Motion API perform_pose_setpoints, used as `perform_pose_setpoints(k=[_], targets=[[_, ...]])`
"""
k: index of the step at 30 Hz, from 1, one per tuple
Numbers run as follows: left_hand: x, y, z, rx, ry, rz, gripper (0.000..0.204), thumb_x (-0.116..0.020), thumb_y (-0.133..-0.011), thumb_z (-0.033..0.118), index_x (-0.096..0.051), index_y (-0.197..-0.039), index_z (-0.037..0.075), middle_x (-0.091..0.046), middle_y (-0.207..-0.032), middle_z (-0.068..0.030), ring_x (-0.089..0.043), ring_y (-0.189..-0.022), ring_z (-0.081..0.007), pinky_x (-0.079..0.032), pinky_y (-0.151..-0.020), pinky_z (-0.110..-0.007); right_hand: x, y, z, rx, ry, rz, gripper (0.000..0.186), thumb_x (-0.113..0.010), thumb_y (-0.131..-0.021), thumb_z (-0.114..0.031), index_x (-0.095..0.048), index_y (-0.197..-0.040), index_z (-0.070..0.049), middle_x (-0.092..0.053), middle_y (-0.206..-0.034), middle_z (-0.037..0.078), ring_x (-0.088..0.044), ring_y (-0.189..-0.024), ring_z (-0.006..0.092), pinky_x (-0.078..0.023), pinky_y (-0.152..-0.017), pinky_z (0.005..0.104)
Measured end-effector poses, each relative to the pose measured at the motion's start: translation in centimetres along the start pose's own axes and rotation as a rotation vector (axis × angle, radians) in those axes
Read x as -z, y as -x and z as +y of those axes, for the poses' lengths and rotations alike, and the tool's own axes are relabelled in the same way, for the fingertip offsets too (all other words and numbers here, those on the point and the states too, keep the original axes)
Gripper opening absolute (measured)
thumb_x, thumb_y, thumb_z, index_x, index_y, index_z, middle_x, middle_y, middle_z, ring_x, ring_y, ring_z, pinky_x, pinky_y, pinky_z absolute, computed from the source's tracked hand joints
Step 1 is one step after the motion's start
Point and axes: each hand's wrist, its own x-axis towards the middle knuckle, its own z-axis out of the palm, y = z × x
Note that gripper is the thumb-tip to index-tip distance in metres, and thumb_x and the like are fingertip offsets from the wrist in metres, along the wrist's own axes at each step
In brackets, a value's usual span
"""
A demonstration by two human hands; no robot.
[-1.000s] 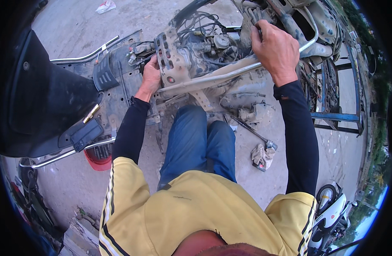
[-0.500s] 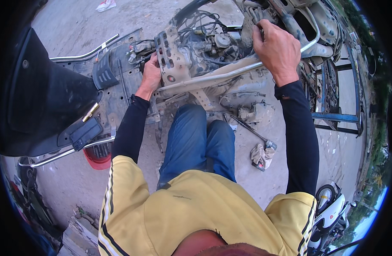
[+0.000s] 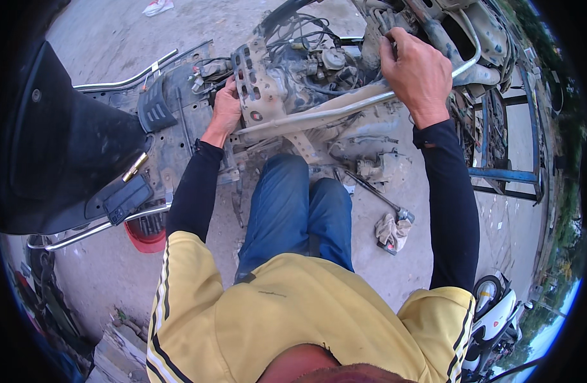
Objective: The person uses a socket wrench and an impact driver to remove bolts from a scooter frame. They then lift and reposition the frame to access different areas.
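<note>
A dusty, partly stripped scooter frame [image 3: 325, 115] spans the upper view, with cables and engine parts [image 3: 332, 64] exposed. At the left edge of a perforated metal bracket [image 3: 258, 96], my left hand [image 3: 226, 108] has its fingers curled inward, their tips hidden among parts. My right hand [image 3: 415, 75] is closed above a silver tube [image 3: 344, 113], at a dirty metal part near the upper right; what its fingers grip is hidden. A black body panel [image 3: 70, 153] stands at the left, beside the floorboard [image 3: 175, 153].
Below the frame lie a red tray of tools [image 3: 146, 237], a long wrench [image 3: 370, 188] and a crumpled rag [image 3: 390, 233]. A blue metal rack [image 3: 504, 173] is at the right, a white scooter [image 3: 498, 319] at lower right. My knees are under the frame.
My right hand has shifted slightly up and to the right. My left hand stays in almost the same place beside the bracket.
</note>
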Motion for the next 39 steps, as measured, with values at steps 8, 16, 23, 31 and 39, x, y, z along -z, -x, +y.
perform_pose_setpoints(k=[8,16,23,31,39], targets=[[-0.1,0.1,-0.4,0.048,0.122,0.032,0.038,-0.083,-0.081,-0.002,-0.077,-0.118,0.002,-0.051,-0.150,-0.0032,-0.054,-0.135,-0.0164,-0.045,-0.112,-0.031,-0.2,0.0,0.0,0.018,0.009,0.008,0.019,-0.067,-0.097,-0.031,-0.069,-0.098,-0.012,-0.074,-0.082,0.009,-0.072,-0.073,0.0341,-0.055,-0.062,0.0444],[0.3,0.3,-0.2,-0.005,0.061,-0.019,0.037,-0.082,-0.083,-0.003,-0.077,-0.120,0.002,-0.048,-0.153,-0.0034,-0.055,-0.136,-0.0150,-0.046,-0.112,-0.031,0.2,-0.1,-0.3,0.007,0.017,0.001,0.019,-0.064,-0.098,-0.030,-0.068,-0.091,-0.013,-0.075,-0.082,0.008,-0.073,-0.073,0.0328,-0.056,-0.062,0.0446],[-0.5,0.8,2.4,0.105,-0.082,-0.045,0.054,-0.079,-0.090,0.002,-0.057,-0.140,0.000,-0.060,-0.141,-0.0074,-0.059,-0.126,-0.0133,-0.047,-0.108,-0.030,0.1,0.1,0.1,-0.013,0.000,-0.010,0.021,-0.064,-0.098,-0.030,-0.069,-0.091,-0.012,-0.074,-0.081,0.009,-0.073,-0.076,0.0328,-0.056,-0.065,0.0442],[-0.3,1.1,3.3,0.003,-0.229,-0.039,0.064,-0.086,-0.086,0.009,-0.053,-0.140,0.001,-0.069,-0.128,-0.0089,-0.064,-0.114,-0.0140,-0.051,-0.102,-0.032,0.1,-0.6,-0.6,0.021,-0.010,0.002,0.020,-0.064,-0.098,-0.030,-0.068,-0.093,-0.012,-0.075,-0.085,0.009,-0.073,-0.076,0.0349,-0.057,-0.065,0.0455],[1.3,2.4,3.5,0.001,-0.439,-0.009,0.048,-0.072,-0.088,-0.002,-0.060,-0.134,0.002,-0.068,-0.121,-0.0133,-0.067,-0.107,-0.0217,-0.055,-0.091,-0.035,0.4,-0.3,-0.1,-0.088,0.058,-0.124,0.025,-0.062,-0.102,-0.038,-0.072,-0.112,-0.017,-0.078,-0.093,0.011,-0.075,-0.085,0.0354,-0.058,-0.073,0.0448]])
